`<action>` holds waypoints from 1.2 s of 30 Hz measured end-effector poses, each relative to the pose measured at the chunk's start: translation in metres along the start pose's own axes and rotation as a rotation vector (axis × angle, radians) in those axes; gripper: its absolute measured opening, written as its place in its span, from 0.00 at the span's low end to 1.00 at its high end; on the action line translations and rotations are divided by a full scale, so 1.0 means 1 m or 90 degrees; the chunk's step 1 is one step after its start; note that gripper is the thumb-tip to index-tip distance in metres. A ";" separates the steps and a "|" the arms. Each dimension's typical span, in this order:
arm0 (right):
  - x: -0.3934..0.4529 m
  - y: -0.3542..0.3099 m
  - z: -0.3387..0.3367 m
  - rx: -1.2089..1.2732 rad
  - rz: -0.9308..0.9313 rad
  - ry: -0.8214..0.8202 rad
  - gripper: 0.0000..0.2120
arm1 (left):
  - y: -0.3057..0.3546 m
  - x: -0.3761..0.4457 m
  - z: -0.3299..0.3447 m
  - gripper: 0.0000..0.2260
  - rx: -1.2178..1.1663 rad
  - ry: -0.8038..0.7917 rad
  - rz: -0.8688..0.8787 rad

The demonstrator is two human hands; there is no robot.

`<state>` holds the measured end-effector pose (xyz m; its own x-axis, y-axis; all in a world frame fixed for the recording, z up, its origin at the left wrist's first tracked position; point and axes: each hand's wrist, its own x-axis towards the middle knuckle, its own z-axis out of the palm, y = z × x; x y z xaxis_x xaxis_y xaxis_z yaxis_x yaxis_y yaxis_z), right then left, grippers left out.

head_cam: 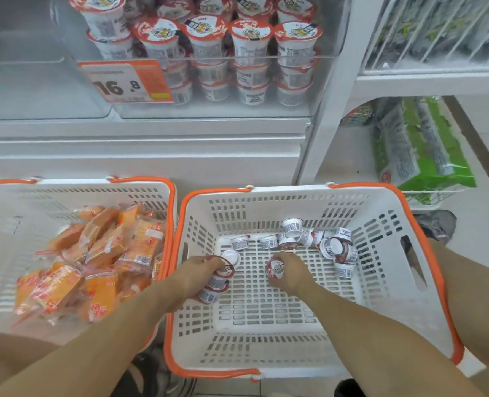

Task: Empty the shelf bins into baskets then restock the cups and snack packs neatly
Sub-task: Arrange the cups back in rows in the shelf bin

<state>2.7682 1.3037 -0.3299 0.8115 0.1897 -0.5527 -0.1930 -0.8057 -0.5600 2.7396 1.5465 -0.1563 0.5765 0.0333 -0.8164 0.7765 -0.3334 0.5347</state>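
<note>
Both hands reach into the right basket (386, 213): left hand (193, 277) clamps a stack of cups (219, 277), right hand (290, 272) curls round one cup (275, 270). Cups look light, rigid; best held round the sides, off the thin lids

Price tag (128, 81) at 11 o'clock, orange and white, reads 16.8, clipped to the clear shelf front. Green packs (426, 156) at 2 o'clock, stacked on a low wire rack (426, 196). Dark shoes (148, 373) at 6 o'clock on floor.
</note>
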 end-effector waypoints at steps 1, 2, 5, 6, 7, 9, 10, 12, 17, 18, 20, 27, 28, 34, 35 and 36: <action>0.000 -0.006 -0.004 0.023 -0.019 -0.011 0.27 | 0.002 -0.001 0.000 0.09 -0.001 -0.003 0.004; 0.000 -0.014 -0.010 0.047 -0.044 -0.023 0.26 | 0.005 -0.002 -0.001 0.09 -0.003 0.000 0.008; -0.009 -0.059 -0.042 0.162 -0.103 -0.034 0.24 | 0.018 -0.010 -0.005 0.10 -0.007 0.002 0.024; -0.013 -0.078 -0.055 0.206 -0.133 -0.008 0.24 | 0.026 -0.016 -0.009 0.10 -0.007 -0.008 0.034; -0.019 -0.099 -0.071 0.235 -0.162 0.032 0.23 | 0.036 -0.021 -0.015 0.10 -0.008 -0.018 0.050; -0.033 -0.138 -0.101 0.272 -0.241 0.136 0.20 | 0.061 -0.036 -0.033 0.09 -0.009 -0.033 0.098; -0.042 -0.156 -0.117 0.289 -0.284 0.184 0.21 | 0.076 -0.045 -0.044 0.09 -0.003 -0.037 0.130; -0.062 -0.190 -0.144 0.317 -0.358 0.251 0.25 | 0.107 -0.066 -0.068 0.08 0.016 -0.019 0.210; -0.113 -0.265 -0.196 0.435 -0.510 0.383 0.27 | 0.157 -0.120 -0.119 0.05 0.123 0.110 0.456; -0.119 -0.277 -0.205 0.445 -0.530 0.402 0.25 | 0.161 -0.126 -0.127 0.06 0.150 0.137 0.500; -0.125 -0.298 -0.224 0.430 -0.546 0.428 0.21 | 0.165 -0.133 -0.140 0.07 0.133 0.163 0.553; -0.081 -0.356 -0.280 0.179 -0.481 0.530 0.15 | 0.175 -0.135 -0.159 0.06 -0.056 0.104 0.567; -0.073 -0.364 -0.287 0.162 -0.461 0.543 0.15 | 0.176 -0.133 -0.160 0.06 -0.061 0.103 0.565; -0.034 -0.404 -0.301 0.083 -0.354 0.529 0.20 | 0.177 -0.127 -0.159 0.06 -0.063 0.082 0.565; -0.029 -0.407 -0.298 0.072 -0.354 0.523 0.20 | 0.177 -0.126 -0.159 0.06 -0.066 0.076 0.564; -0.026 -0.410 -0.294 0.053 -0.353 0.515 0.19 | 0.177 -0.126 -0.160 0.06 -0.069 0.075 0.563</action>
<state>2.9885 1.4643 0.0952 0.9259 0.0627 0.3726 0.3155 -0.6711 -0.6709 2.8454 1.6338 0.0758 0.9929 -0.0943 -0.0726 0.0533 -0.1931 0.9797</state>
